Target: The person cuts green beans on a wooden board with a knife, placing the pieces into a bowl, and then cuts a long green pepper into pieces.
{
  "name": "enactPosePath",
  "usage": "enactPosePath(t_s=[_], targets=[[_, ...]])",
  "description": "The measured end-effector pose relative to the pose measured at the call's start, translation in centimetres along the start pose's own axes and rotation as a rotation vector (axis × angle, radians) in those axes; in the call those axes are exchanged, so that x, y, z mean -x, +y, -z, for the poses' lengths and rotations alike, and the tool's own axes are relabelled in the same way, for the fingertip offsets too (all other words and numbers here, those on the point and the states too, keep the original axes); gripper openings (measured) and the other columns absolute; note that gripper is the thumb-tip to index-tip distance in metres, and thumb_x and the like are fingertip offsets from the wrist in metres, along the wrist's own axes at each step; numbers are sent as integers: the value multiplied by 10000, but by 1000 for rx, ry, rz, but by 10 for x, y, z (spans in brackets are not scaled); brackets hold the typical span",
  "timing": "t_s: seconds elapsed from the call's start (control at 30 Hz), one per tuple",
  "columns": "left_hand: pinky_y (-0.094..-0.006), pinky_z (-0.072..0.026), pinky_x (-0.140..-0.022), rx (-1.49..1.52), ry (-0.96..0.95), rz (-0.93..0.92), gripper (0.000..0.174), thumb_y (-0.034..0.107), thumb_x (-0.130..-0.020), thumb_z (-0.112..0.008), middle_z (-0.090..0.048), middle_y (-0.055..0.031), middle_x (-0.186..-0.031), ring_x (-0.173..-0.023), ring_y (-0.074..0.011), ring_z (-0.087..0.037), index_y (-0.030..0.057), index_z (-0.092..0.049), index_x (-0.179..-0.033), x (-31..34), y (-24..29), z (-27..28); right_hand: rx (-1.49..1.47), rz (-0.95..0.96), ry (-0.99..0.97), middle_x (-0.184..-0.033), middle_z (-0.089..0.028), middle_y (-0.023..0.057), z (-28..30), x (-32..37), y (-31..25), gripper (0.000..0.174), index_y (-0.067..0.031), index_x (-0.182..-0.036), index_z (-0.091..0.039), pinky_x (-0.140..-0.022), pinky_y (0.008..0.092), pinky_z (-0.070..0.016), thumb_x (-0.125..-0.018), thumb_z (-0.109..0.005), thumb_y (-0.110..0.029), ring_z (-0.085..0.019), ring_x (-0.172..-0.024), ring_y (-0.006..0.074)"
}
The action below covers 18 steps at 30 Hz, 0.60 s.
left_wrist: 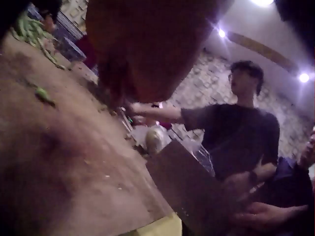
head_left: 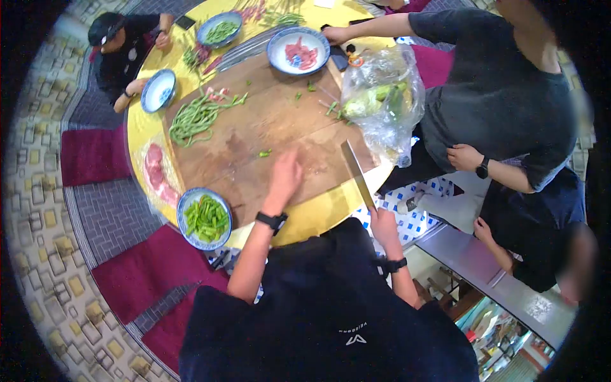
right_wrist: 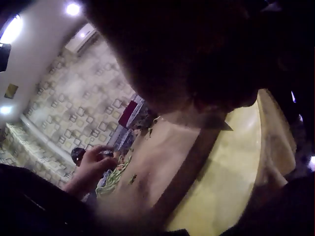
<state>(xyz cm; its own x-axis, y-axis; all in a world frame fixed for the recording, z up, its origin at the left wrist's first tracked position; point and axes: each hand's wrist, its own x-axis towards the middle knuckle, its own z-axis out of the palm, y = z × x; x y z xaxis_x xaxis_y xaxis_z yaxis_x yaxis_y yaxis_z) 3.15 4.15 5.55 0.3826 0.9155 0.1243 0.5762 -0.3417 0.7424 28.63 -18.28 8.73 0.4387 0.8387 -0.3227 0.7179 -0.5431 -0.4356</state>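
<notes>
My right hand (head_left: 385, 228) grips the handle of a cleaver (head_left: 359, 177), whose blade extends over the right part of the wooden board (head_left: 254, 137). The dark blade (left_wrist: 184, 182) also shows in the left wrist view. My left hand (head_left: 286, 177) is over the near middle of the board, fingers loosely bent and holding nothing; the right wrist view shows this hand (right_wrist: 91, 167) too. Just left of it lies a small green piece (head_left: 265, 153). Long green beans (head_left: 191, 121) are heaped on the board's left side. Cut green pieces (head_left: 207, 219) fill a bowl at the near left.
Raw meat (head_left: 154, 169) lies on plastic left of the board. A bowl with sliced meat (head_left: 302, 56) stands at the far edge, near a clear bag (head_left: 388, 127) with vegetables. Other bowls (head_left: 159, 91) stand at the far left. People stand right and sit far left.
</notes>
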Motion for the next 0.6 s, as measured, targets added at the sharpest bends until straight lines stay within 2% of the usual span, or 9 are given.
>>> enactPosePath(t_s=[0.07, 0.13, 0.17, 0.23, 0.3, 0.37, 0.47, 0.57, 0.6], targets=[[-545, -450, -1034, -276, 15, -243, 382, 54, -847, -609, -583, -250, -1349, -1258, -426, -530, 4, -605, -1226, -49, 41, -18, 15, 10, -1, -735, -625, 337, 0, 5, 25, 431, 72, -765, -664, -654, 571, -503, -1001, -602, -283, -643, -735, 513], [-544, -428, -1060, -260, -19, -189, 399, 88, -847, -623, -570, -222, -1372, -1282, -417, -504, -9, -605, -1233, -92, 14, -83, 53, 67, 23, -715, -619, 336, -5, 18, 65, 433, 62, -739, -650, -644, 576, -500, -996, -611, -285, -641, -717, 514], [-543, -416, -1073, -275, -21, -148, 409, 106, -847, -630, -564, -208, -1384, -1294, -412, -492, -15, -605, -1237, -118, 12, -89, 54, 47, 25, -703, -617, 331, -2, 20, 64, 425, 54, -730, -644, -637, 581, -498, -994, -615, -279, -641, -704, 512], [-526, -407, -1080, -478, 8, -216, 395, 176, -868, -637, -592, -185, -1335, -1254, -380, -524, 3, -634, -1223, -151, 23, -92, 4, 38, 22, -682, -613, 318, -1, 22, 69, 393, 42, -731, -641, -615, 580, -491, -990, -619, -252, -634, -679, 509], [-525, -401, -1064, -648, 113, -266, 345, 234, -879, -649, -614, -152, -1271, -1231, -331, -540, 56, -674, -1174, -171, -34, -151, -29, 35, -11, -687, -618, 299, 6, 18, 62, 371, 47, -749, -636, -582, 567, -462, -990, -619, -234, -618, -651, 501], [-549, -393, -1044, -574, -238, -245, 357, 284, -881, -665, -621, -135, -1237, -1232, -315, -540, 87, -675, -1178, -183, -8, -122, -63, 32, -61, -704, -627, 291, 8, 9, 57, 370, 51, -776, -646, -604, 562, -460, -1007, -590, -233, -626, -671, 490], [-553, -380, -1059, -582, -367, -233, 374, 329, -885, -675, -622, -126, -1215, -1240, -309, -531, 102, -675, -1183, -181, -5, -117, -70, 44, -106, -715, -633, 289, 16, -6, 55, 380, 53, -793, -655, -620, 558, -464, -1020, -571, -240, -632, -685, 484], [-579, -381, -1052, -394, -271, -161, 343, 330, -910, -658, -637, -134, -1193, -1232, -319, -534, 89, -685, -1152, -156, -8, -108, -51, 126, -112, -716, -632, 292, 19, -25, 58, 389, 54, -792, -652, -621, 556, -465, -1026, -563, -243, -630, -682, 487], [-566, -384, -1047, -411, -184, -144, 291, 284, -916, -639, -631, -137, -1200, -1223, -326, -533, 83, -686, -1122, -149, -9, -99, -44, 162, -108, -715, -631, 293, 20, -31, 54, 392, 55, -789, -650, -619, 556, -465, -1027, -561, -243, -629, -679, 489]])
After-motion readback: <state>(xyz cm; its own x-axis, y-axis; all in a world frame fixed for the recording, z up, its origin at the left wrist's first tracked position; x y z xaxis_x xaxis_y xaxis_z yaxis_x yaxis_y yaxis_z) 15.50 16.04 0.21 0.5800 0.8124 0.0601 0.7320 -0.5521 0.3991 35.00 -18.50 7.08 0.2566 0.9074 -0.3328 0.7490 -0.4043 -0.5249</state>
